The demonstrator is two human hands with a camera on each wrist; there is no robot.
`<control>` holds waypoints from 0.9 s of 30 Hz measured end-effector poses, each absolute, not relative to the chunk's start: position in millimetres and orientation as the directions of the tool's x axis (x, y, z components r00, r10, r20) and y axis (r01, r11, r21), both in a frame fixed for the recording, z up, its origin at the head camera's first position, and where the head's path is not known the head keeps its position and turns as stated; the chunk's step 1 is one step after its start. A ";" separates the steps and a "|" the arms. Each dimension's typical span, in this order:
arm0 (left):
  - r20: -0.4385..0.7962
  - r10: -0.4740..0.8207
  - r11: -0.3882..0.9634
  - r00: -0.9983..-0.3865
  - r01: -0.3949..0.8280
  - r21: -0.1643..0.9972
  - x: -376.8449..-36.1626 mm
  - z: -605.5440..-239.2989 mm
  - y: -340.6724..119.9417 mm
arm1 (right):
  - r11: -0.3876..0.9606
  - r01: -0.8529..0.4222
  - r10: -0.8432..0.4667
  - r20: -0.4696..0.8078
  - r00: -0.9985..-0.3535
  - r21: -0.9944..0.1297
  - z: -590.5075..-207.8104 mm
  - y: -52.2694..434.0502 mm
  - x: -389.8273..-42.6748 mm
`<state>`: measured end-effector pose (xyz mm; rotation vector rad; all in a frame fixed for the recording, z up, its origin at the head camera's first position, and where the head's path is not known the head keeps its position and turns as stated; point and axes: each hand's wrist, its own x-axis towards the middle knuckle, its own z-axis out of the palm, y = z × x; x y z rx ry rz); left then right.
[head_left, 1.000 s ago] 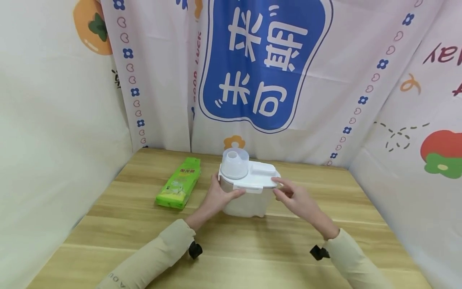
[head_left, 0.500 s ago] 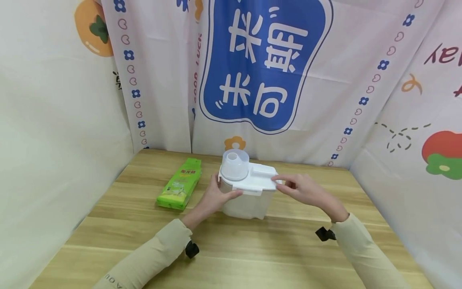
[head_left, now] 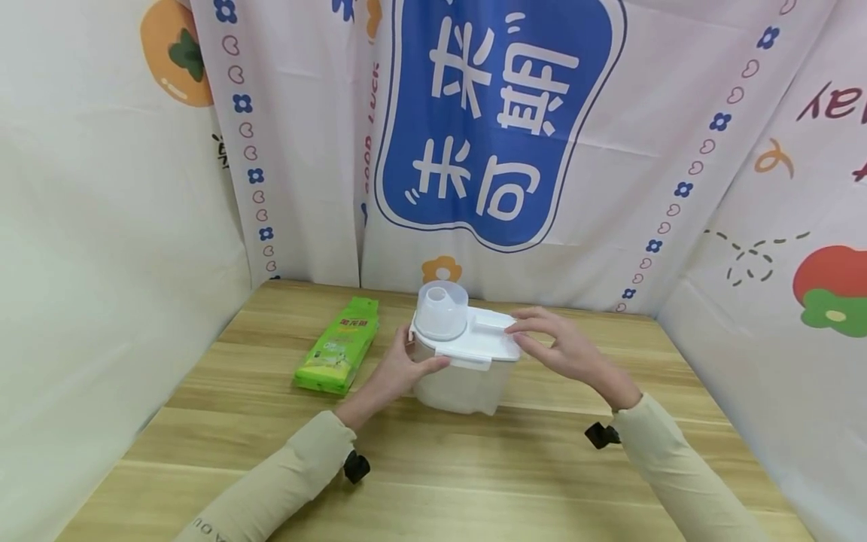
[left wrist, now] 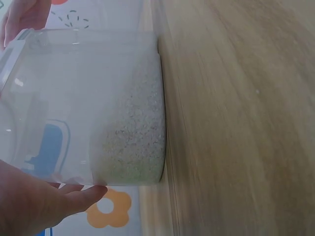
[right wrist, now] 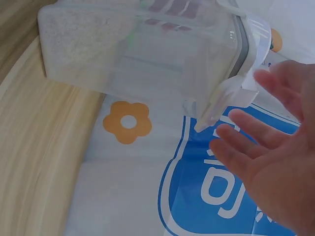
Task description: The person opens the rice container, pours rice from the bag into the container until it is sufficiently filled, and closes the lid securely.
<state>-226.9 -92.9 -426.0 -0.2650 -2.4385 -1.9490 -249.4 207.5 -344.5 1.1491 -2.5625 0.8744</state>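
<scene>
A translucent storage container [head_left: 460,388] stands upright on the table under a white lid [head_left: 491,346]. Pale rice-like grains [left wrist: 133,132] fill its lower part. On the lid's left end sits a clear measuring cup [head_left: 440,316]. My left hand [head_left: 398,370] grips the container's left end, thumb along the front below the lid and fingers round the far side. At the opposite end is my right hand [head_left: 561,348], its fingers spread and loosely bent, fingertips right at the lid's edge. The right wrist view shows a white latch flap [right wrist: 238,93] there, close to these fingers.
To the left of the container lies a bright green packet [head_left: 339,346] on the wooden table [head_left: 460,482]. Printed cloth [head_left: 305,188] hangs behind the table and along both sides.
My right hand has come up from beside the container to the lid's right end, and its fingers have spread. My left hand keeps its grip; the container has shifted slightly towards me.
</scene>
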 end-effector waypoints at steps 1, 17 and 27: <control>0.109 0.132 0.213 -0.985 0.136 0.968 -227.4 -426.1 -93.5 | 0.509 -0.737 -0.607 0.421 -0.674 -0.445 -345.1 207.5 -249.9; 0.085 0.231 0.251 -0.969 0.144 0.957 -243.8 -429.5 -113.5 | 0.446 -0.613 -0.578 0.313 -0.754 -0.652 -355.2 204.6 -258.2; 0.124 0.295 0.228 -0.947 0.196 0.954 -255.2 -430.9 -122.7 | 0.438 -0.562 -0.580 0.257 -0.773 -0.702 -361.7 203.0 -257.9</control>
